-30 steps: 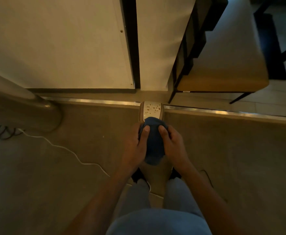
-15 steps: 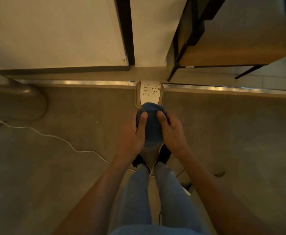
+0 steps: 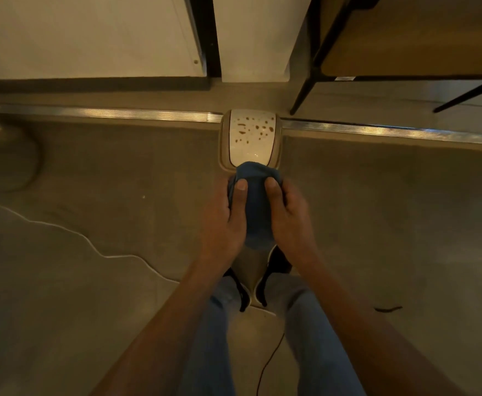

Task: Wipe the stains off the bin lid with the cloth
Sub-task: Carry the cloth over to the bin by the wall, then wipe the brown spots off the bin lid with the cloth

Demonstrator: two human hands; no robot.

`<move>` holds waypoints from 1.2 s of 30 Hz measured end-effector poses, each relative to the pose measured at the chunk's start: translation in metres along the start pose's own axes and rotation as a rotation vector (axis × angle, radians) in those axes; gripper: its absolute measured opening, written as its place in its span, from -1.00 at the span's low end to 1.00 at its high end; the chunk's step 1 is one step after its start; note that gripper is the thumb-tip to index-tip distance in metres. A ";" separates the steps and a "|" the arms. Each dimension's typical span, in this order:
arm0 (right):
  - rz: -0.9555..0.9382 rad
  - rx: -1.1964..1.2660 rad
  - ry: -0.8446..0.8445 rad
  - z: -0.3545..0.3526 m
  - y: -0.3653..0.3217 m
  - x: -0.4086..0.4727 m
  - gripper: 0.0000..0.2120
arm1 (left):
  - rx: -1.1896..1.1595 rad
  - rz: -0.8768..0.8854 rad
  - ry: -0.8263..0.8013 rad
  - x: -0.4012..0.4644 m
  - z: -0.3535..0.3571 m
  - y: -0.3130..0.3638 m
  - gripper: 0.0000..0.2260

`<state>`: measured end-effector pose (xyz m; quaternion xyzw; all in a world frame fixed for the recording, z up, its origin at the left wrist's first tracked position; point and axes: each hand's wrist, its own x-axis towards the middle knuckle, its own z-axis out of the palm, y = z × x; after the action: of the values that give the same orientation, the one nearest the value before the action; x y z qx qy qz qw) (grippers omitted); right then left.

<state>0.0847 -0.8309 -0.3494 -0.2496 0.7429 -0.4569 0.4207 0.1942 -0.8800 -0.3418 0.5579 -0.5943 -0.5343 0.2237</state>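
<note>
The bin lid (image 3: 252, 138) stands on the floor (image 3: 119, 281) straight ahead of the person, against a metal strip (image 3: 119, 113), its white top speckled with brown stains (image 3: 258, 128) toward the far end. Both hands hold the blue cloth (image 3: 253, 207) bunched between them: the left hand (image 3: 224, 221) and right hand (image 3: 289, 215) each clamp it, thumbs on top, fingers (image 3: 241, 192) curled around the sides. The cloth's front edge overlaps the lid's near edge in this view; I cannot tell whether it touches.

The risks, as I judge them:
- A wadded cloth offers a small contact face, so a pass may miss the far spots or smear them.
- The bin looks light and narrow; a hard forward push could slide or tip it.
- A white cable (image 3: 62, 230) lies on the floor to the left and a dark one (image 3: 268, 364) runs between the feet, so a step forward could snag either.
</note>
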 end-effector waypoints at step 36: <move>-0.375 -0.031 0.108 0.026 0.217 0.206 -0.79 | -0.302 0.117 0.264 0.121 0.084 -0.213 -0.79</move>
<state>0.0025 -0.8992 -0.6295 -0.3651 0.7120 -0.5285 0.2837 0.1791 -0.9157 -0.5979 0.5477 -0.5043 -0.5257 0.4115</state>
